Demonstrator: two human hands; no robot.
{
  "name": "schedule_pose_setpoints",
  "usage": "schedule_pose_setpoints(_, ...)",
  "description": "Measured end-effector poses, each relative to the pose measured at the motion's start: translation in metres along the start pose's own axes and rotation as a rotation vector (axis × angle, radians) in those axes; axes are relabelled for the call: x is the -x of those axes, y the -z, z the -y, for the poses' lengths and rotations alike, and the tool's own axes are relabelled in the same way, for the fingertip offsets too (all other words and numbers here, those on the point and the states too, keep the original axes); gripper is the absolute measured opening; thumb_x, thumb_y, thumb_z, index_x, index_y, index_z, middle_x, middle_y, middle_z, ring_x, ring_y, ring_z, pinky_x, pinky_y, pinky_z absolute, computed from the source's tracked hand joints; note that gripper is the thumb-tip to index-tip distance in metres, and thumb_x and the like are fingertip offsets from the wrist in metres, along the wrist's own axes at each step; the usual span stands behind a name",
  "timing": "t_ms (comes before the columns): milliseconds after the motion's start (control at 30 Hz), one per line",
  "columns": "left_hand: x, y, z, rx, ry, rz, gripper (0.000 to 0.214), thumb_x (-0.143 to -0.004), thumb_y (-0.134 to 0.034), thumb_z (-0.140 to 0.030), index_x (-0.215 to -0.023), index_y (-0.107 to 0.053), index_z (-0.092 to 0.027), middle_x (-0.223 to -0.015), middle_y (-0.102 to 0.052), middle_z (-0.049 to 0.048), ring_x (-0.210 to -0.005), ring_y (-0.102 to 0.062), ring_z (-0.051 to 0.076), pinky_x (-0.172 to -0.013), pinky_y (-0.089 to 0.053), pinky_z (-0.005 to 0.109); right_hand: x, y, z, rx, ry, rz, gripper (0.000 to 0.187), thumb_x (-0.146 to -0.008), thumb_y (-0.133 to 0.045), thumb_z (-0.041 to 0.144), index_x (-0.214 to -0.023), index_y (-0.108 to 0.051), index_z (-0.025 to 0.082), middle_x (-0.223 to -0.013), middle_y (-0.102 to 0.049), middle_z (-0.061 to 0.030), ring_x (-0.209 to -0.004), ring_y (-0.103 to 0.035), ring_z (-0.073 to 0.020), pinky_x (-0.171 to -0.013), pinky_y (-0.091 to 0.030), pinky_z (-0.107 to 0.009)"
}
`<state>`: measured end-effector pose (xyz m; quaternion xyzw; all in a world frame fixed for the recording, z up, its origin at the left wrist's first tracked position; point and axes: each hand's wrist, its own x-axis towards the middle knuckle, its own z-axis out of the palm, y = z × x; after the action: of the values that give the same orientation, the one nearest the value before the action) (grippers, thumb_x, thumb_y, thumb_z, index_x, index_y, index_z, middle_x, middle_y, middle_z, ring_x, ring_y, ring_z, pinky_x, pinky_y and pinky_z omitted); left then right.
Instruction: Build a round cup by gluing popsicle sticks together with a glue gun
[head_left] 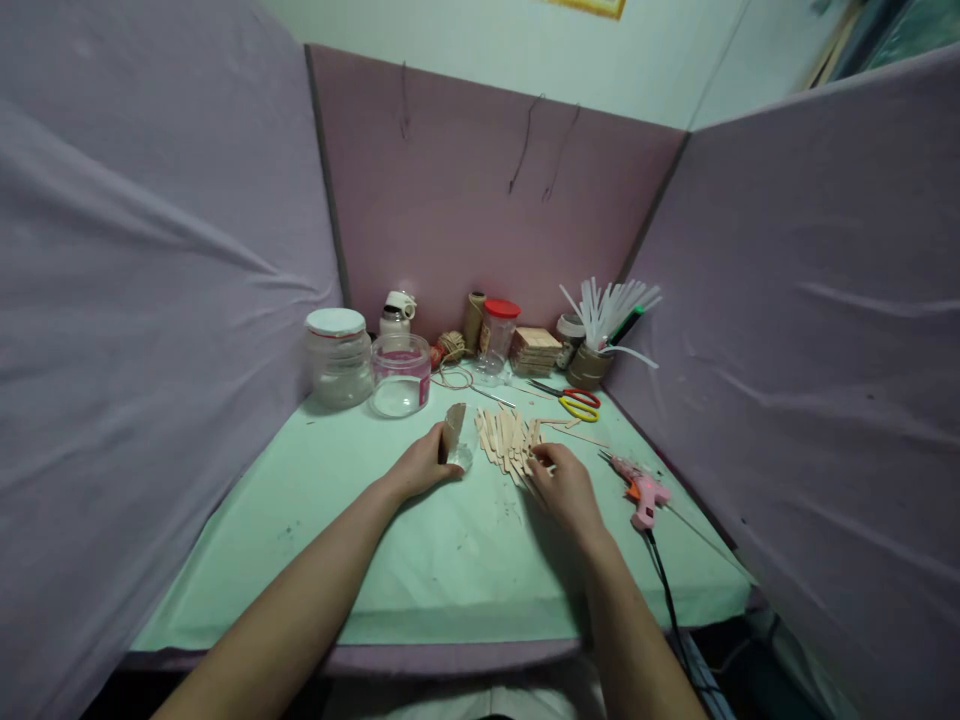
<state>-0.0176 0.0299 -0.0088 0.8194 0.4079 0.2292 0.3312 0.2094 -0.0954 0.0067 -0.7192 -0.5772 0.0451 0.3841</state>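
Note:
My left hand [426, 462] is wrapped round a clear plastic cup [465, 452] at the middle of the table. A flat light-brown wooden-looking piece [454, 425] covers the cup's left side, partly hidden by my fingers. Right of the cup lies a loose heap of pale wooden craft sticks [501, 436]. At the heap's right end, my right hand [564, 488] has its thumb and fingers pinched together on a stick, whose far end is hidden.
A pink glue gun [646, 498] with a black cord lies at right. Behind the heap are scissors [577, 398]. Along the back stand a white-lidded jar [337, 360], an open jar [401, 380], a red-lidded jar [498, 335], wooden squares [535, 352] and a pot of glue sticks [589, 368].

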Motion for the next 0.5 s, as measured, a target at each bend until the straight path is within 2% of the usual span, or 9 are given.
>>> schedule_pose_setpoints(67,0.001,0.002,0.000,-0.014,-0.010,0.003,0.071,-0.058,-0.080,-0.039,-0.119,-0.049,-0.019,-0.103,-0.067,0.0075,-0.092,-0.064,0.028,-0.078,-0.051,0.038,0.004,0.020,-0.010,0.111,-0.047,0.041,0.017,-0.081,-0.051,0.028,-0.079,-0.066,0.020,-0.083,-0.068,-0.0079,-0.078,-0.062,-0.0225,-0.070,-0.045,-0.034)
schedule_pose_setpoints(100,0.002,0.004,0.000,-0.011,-0.029,-0.010,0.082,-0.055,-0.083,-0.039,-0.126,-0.046,-0.018,-0.113,-0.065,0.0107,-0.101,-0.063,0.030,-0.085,-0.051,0.040,0.007,0.027,-0.013,0.151,-0.061,0.076,0.016,-0.080,-0.051,0.027,-0.076,-0.065,0.020,-0.081,-0.068,-0.0073,-0.075,-0.061,-0.0219,-0.068,-0.044,-0.033)
schedule_pose_setpoints(200,0.006,0.017,-0.001,-0.017,-0.105,-0.053,0.101,-0.053,-0.085,-0.047,-0.137,-0.038,-0.015,-0.141,-0.048,0.0202,-0.130,-0.047,0.036,-0.106,-0.040,0.046,0.019,0.031,-0.013,0.221,-0.075,0.174,0.015,-0.081,-0.053,0.025,-0.071,-0.064,0.021,-0.079,-0.068,-0.0064,-0.072,-0.061,-0.0206,-0.064,-0.040,-0.030)
schedule_pose_setpoints(300,0.011,0.033,-0.002,0.031,-0.205,-0.194,0.081,-0.071,-0.072,-0.051,-0.138,-0.040,-0.018,-0.144,-0.046,0.0172,-0.133,-0.045,0.031,-0.109,-0.038,0.046,0.031,0.023,-0.008,0.292,-0.075,0.214,0.015,-0.082,-0.057,0.028,-0.071,-0.063,0.021,-0.079,-0.067,-0.0076,-0.073,-0.060,-0.0219,-0.063,-0.039,-0.030)
schedule_pose_setpoints(367,0.014,0.039,-0.003,0.078,-0.289,-0.425,0.059,-0.081,-0.063,-0.047,-0.130,-0.046,-0.019,-0.134,-0.054,0.0137,-0.126,-0.052,0.026,-0.107,-0.041,0.043,0.030,0.018,-0.004,0.335,-0.065,0.214,0.014,-0.083,-0.057,0.029,-0.074,-0.064,0.021,-0.081,-0.067,-0.0083,-0.076,-0.060,-0.0228,-0.064,-0.038,-0.031)
schedule_pose_setpoints(433,0.014,0.042,-0.004,0.087,-0.313,-0.671,0.038,-0.086,-0.057,-0.041,-0.117,-0.053,-0.019,-0.118,-0.062,0.0099,-0.112,-0.059,0.022,-0.099,-0.047,0.039,0.020,0.016,-0.001,0.352,-0.042,0.188,0.014,-0.085,-0.055,0.027,-0.077,-0.065,0.021,-0.084,-0.068,-0.0084,-0.078,-0.061,-0.0229,-0.066,-0.038,-0.031)
schedule_pose_setpoints(500,0.014,0.041,-0.006,0.055,-0.315,-0.825,0.020,-0.089,-0.052,-0.036,-0.098,-0.058,-0.019,-0.101,-0.065,0.0066,-0.099,-0.062,0.020,-0.092,-0.049,0.037,0.000,0.014,0.003,0.361,-0.014,0.147,0.016,-0.087,-0.052,0.025,-0.081,-0.066,0.021,-0.086,-0.068,-0.0088,-0.081,-0.061,-0.0230,-0.067,-0.038,-0.031)
